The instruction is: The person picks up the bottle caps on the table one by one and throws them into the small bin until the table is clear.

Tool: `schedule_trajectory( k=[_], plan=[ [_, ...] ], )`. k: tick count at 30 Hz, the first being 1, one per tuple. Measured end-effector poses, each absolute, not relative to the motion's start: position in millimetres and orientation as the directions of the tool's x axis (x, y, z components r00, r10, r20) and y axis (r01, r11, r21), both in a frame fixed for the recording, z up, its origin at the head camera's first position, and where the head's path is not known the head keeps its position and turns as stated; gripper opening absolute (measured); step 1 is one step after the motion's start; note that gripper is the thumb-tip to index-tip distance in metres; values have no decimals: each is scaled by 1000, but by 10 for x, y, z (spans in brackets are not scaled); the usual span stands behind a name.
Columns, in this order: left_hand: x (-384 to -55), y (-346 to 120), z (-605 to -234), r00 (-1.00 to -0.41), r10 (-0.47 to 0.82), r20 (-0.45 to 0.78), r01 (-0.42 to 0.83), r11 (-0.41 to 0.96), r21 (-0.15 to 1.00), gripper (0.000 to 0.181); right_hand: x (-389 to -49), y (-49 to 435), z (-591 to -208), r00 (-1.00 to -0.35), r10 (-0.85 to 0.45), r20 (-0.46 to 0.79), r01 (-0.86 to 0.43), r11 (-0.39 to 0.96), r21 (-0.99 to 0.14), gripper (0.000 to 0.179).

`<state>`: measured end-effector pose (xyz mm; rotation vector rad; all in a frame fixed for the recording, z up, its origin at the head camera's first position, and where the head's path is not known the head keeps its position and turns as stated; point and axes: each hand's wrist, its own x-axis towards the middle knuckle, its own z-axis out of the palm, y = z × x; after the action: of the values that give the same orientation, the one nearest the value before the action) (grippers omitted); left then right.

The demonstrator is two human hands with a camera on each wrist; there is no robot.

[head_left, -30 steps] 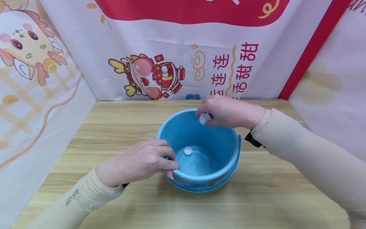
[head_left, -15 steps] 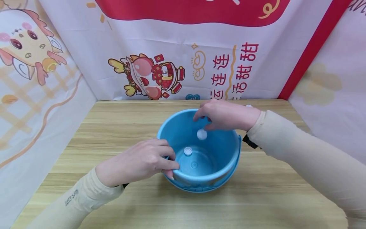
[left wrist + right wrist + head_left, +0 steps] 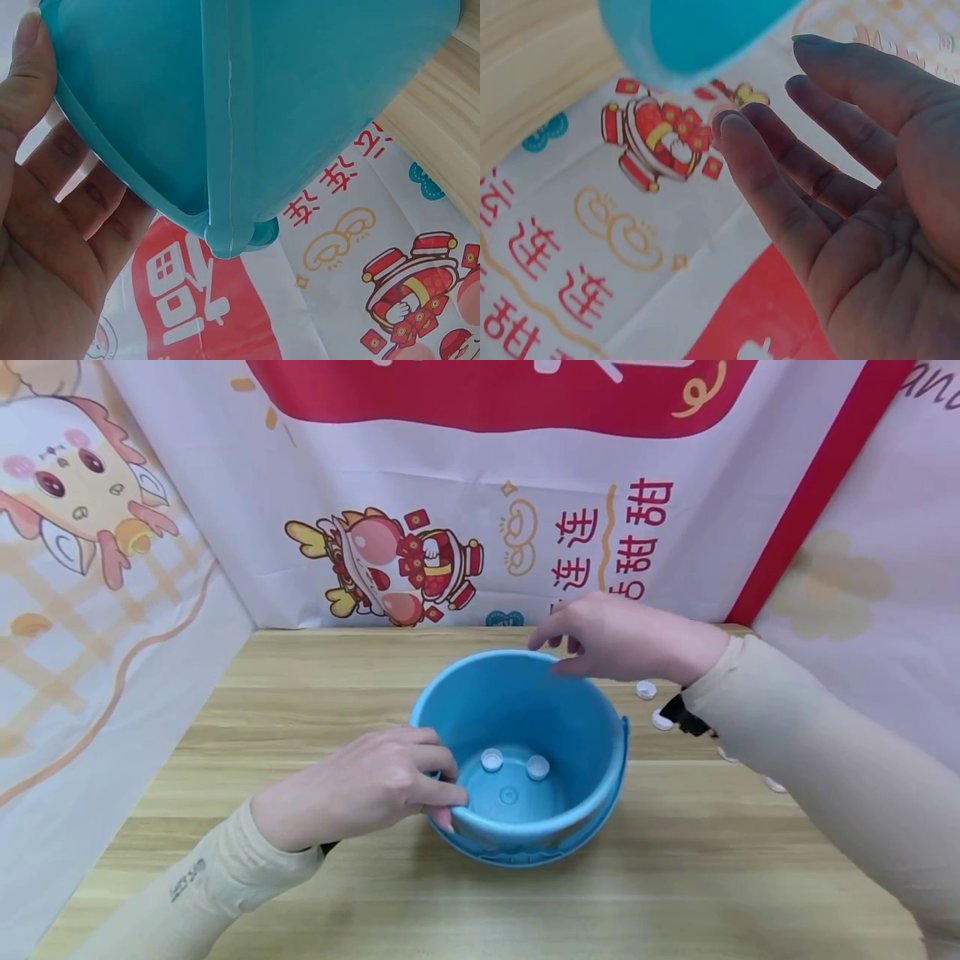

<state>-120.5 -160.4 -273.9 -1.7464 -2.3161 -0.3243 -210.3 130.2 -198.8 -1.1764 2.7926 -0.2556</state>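
Note:
A blue bucket [image 3: 517,693] stands upright on the wooden table, its handle [image 3: 626,752] hanging down along the side. My left hand [image 3: 375,785] grips the bucket's near left rim, thumb on one side and fingers on the other; the left wrist view shows this hand [image 3: 67,195] at the bucket's edge. Two white bottle caps lie on the bucket's floor, one cap [image 3: 491,760] on the left and another cap [image 3: 537,767] on the right. Over the far right rim hovers my right hand [image 3: 607,639], fingers loosely bent and holding nothing. The right wrist view shows its palm [image 3: 900,247] bare.
To the bucket's right, several white caps lie on the table, among them one cap [image 3: 646,690] near the back and another cap [image 3: 662,720] by the wrist strap. My right sleeve [image 3: 817,777] partly covers others. Printed cloth [image 3: 420,460] walls off the back and sides.
The right hand has let a white cap drop to the bucket's floor, then moved back up and right. Caps on the table have come into view beside the wrist. The left hand keeps its grip.

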Motion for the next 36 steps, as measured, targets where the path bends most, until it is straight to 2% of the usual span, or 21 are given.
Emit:
schedule_trajectory(
  k=[8,14,22,30,36],
  plan=[
    [-1204,-1613,-2743,-249,914,320,966,259,12,31,-2195,1652,-1932,-766,-642,42,-635,745,-203,40],
    [-1213,-1590,-2728,-257,911,323,963,269,7,30,-2321,1993,-2072,-830,-557,7,-543,806,-237,40],
    [-1171,-1558,-2722,-294,897,330,950,312,-3,25,-2453,2408,-2557,-876,-478,-54,-447,851,-277,34],
    [-1178,-1568,-2721,-294,893,341,950,312,2,24,-2509,2716,-3119,-890,-439,-121,-401,882,-247,31],
    [-1189,-1560,-2715,-286,895,343,953,303,5,23,-2555,2820,-3423,-900,-391,-195,-325,897,-299,33]
  ],
)
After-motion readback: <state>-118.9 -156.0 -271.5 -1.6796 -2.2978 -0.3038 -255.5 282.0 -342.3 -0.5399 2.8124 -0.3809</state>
